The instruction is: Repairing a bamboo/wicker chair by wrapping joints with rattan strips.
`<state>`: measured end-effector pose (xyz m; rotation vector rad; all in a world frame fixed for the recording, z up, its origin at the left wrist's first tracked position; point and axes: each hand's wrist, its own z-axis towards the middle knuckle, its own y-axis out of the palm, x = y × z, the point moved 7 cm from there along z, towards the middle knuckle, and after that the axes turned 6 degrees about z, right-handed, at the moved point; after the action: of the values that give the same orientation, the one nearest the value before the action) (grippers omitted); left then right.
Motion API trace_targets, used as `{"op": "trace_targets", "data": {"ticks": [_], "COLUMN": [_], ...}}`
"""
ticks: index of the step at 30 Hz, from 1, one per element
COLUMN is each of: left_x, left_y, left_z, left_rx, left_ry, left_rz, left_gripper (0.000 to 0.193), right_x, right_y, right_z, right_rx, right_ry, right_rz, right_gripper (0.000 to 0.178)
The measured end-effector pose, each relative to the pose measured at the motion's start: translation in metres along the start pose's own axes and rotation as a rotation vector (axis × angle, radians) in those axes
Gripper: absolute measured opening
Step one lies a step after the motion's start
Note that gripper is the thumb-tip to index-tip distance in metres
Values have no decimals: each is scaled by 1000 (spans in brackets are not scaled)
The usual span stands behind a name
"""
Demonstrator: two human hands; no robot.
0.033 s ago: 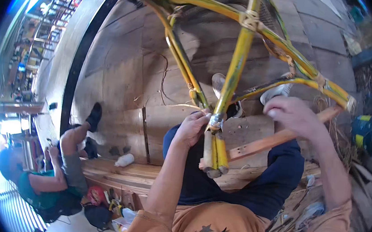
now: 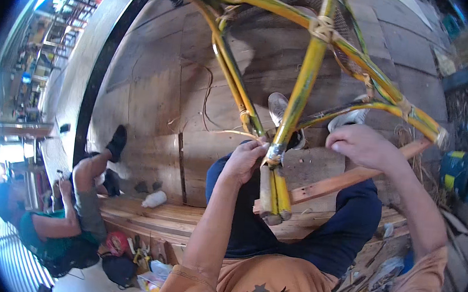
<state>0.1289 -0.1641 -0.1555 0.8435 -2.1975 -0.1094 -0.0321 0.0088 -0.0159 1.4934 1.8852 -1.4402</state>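
Left fingers [image 2: 253, 145] pinch pale strip [image 2: 230, 131] beside yellow frame [image 2: 301, 88]; right fingers [image 2: 338, 139] curled, hold unclear; shirt [image 2: 294, 278] bears stars [image 2: 259, 289]

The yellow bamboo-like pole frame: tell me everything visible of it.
The yellow, green-streaked pole frame looks like bamboo, its straight and bent poles lashed with pale tan wrappings. Near its lower end, a shiny silvery wrap sits above clustered round pole ends. It slants over brown wooden flooring and runs past the picture's upper edge. The person's bare left hand appears to touch it beside the silvery wrap; the bare right hand looks clear of it.
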Motion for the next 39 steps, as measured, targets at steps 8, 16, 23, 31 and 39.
{"op": "trace_targets", "data": {"ticks": [8, 16, 23, 31, 39], "left_x": [-5, 1, 0, -1, -2], "left_y": [-8, -12, -12, -11, -15], "left_z": [17, 20, 21, 22, 28], "left_rx": [14, 76, 86, 125, 160], "left_ry": [29, 68, 85, 60, 88], "left_rz": [115, 183, 214, 184, 239], "left_gripper": [14, 11, 11, 14, 13], "right_x": [40, 43, 42, 31, 31], "right_y": [78, 115, 113, 109, 113], "right_z": [105, 120, 118, 115, 124], "right_rx": [-416, -515, -488, -385, -379], "right_ry": [406, 324, 186, 40, -47], "right_rz": [430, 784, 823, 658, 541], "right_gripper": [30, 34, 36, 36, 27]}}
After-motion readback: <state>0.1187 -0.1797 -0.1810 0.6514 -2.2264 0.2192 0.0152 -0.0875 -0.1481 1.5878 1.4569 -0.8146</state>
